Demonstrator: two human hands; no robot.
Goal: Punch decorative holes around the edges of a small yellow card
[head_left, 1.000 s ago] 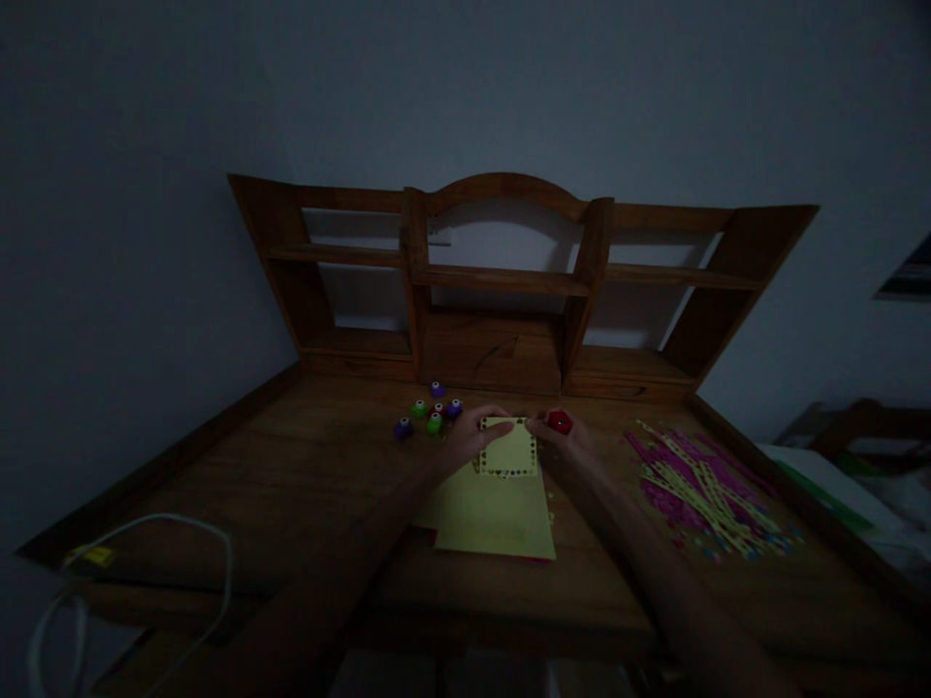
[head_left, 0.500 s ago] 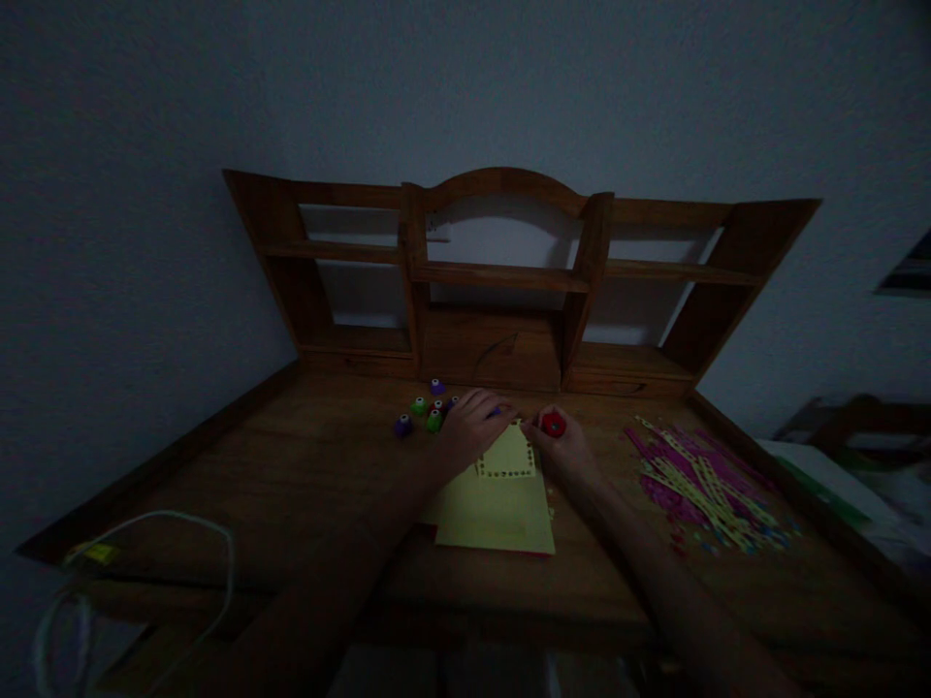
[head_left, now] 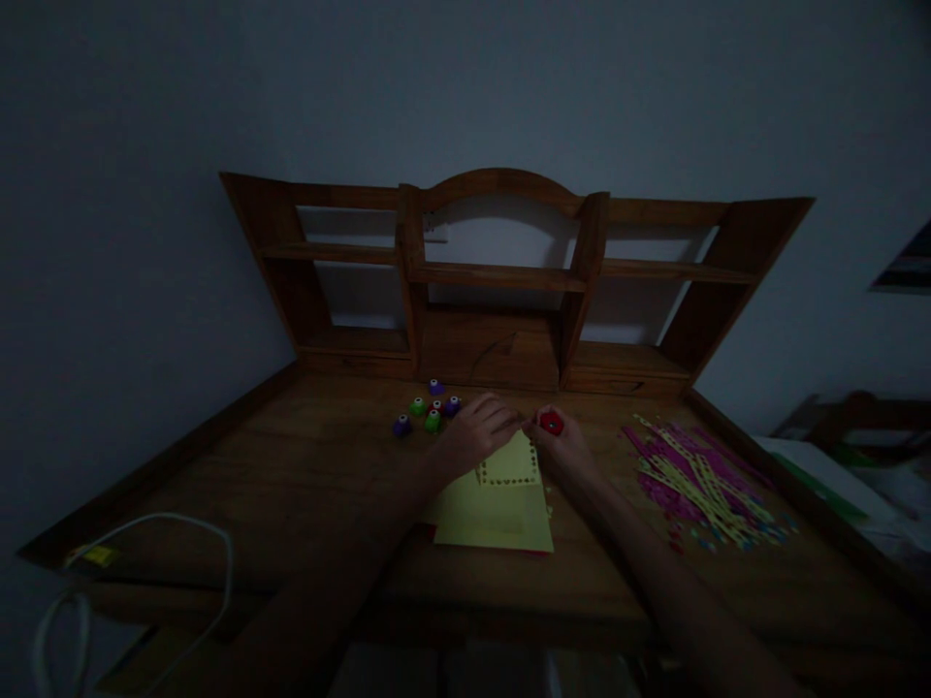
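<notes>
The scene is dim. My left hand [head_left: 476, 436] pinches the far edge of a small yellow paper square [head_left: 510, 463] whose border is punched with little holes. My right hand [head_left: 563, 448] grips a small red craft punch [head_left: 551, 422] at the square's far right corner. The square lies over a stack of larger yellow sheets [head_left: 495, 514] with a red sheet under them. Both hands meet at the square's far edge.
Several small purple, green and red punches [head_left: 429, 409] sit left of my left hand. A heap of pink and yellow punched strips [head_left: 698, 480] lies to the right. A wooden shelf unit [head_left: 501, 281] backs the desk [head_left: 291, 465]. A white cable [head_left: 145, 562] loops at the near left corner.
My left hand slid from the square's left side up to its far edge. The right hand with the red punch moved slightly left, toward the left hand.
</notes>
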